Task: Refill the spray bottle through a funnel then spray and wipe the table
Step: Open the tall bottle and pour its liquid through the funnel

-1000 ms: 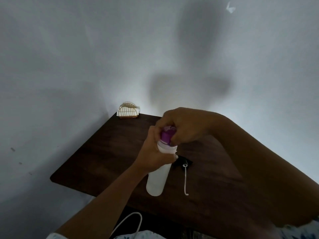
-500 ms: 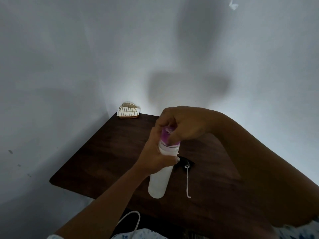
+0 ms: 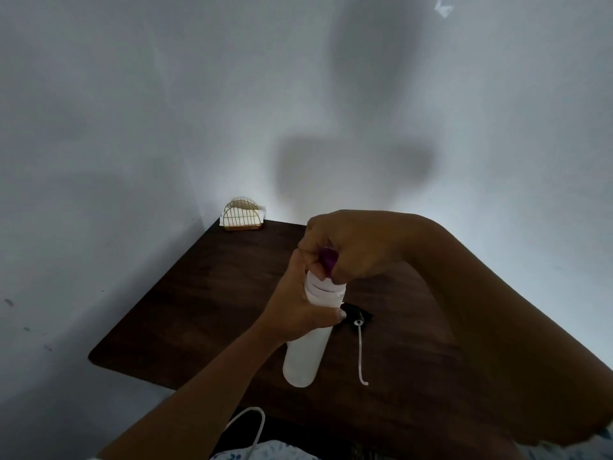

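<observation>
The left hand [image 3: 295, 307] wraps its fingers closed around the upper part of the white spray bottle [image 3: 306, 350] and holds it above the dark wooden table [image 3: 199, 293], near its middle. The right hand [image 3: 351, 247] comes from above, and its fingers are curled tight around the purple cap [image 3: 328, 257] at the bottle's top. Just beside the bottle, on the table, lies a small black object [image 3: 360, 318] with a thin white tube [image 3: 360, 353]. A gold wire holder [image 3: 243, 215] stands in the far corner by the wall.
</observation>
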The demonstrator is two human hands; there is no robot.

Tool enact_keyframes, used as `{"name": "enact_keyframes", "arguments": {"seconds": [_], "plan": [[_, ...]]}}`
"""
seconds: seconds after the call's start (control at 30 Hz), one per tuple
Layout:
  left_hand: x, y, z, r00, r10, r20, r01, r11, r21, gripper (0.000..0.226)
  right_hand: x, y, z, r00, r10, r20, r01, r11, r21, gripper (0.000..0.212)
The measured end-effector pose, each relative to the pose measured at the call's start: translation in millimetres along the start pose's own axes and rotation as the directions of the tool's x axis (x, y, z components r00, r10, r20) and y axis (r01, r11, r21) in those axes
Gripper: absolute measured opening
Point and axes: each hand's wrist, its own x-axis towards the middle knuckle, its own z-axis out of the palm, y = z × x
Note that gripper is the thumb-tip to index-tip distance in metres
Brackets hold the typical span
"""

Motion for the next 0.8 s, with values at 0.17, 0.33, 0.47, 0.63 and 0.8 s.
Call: {"name": "enact_keyframes", "arguments": {"seconds": [0.17,0.33,0.47,0.63,0.8], "plan": [[0.2,3.9,-1.4,0.998,0.045,-0.045,-0.045,0.999,0.015,0.075,-6.2,10.8,-3.8,0.990,-0.087,-0.109,0.102,0.985,0.138,0.030],[-3.3,11.3,-6.1,0.992,0.076,-0.102,-0.080,0.996,-0.030,0.069,-12.5,31.8,9.0,0.915,0.078,-0.395,0.123,0.880,0.459,0.028],[-3.9,20.6,-4.4,0.971,0.098,-0.220,-0.114,0.992,-0.059,0.062,-14.3,42.8,43.3,0.824,0.197,-0.531,0.099,0.873,0.478,0.036],[0.2,32.5,6.3,0.959,0.133,-0.252,-0.134,0.991,0.014,0.055,-17.2,51.7,85.6,0.839,0.249,-0.483,0.205,0.678,0.705,0.057],[4.2,30.1,17.0,0.970,0.088,-0.226,-0.095,0.995,-0.018,0.060,-19.3,60.4,101.3,0.867,0.292,-0.403,-0.005,0.815,0.579,0.088]]}}
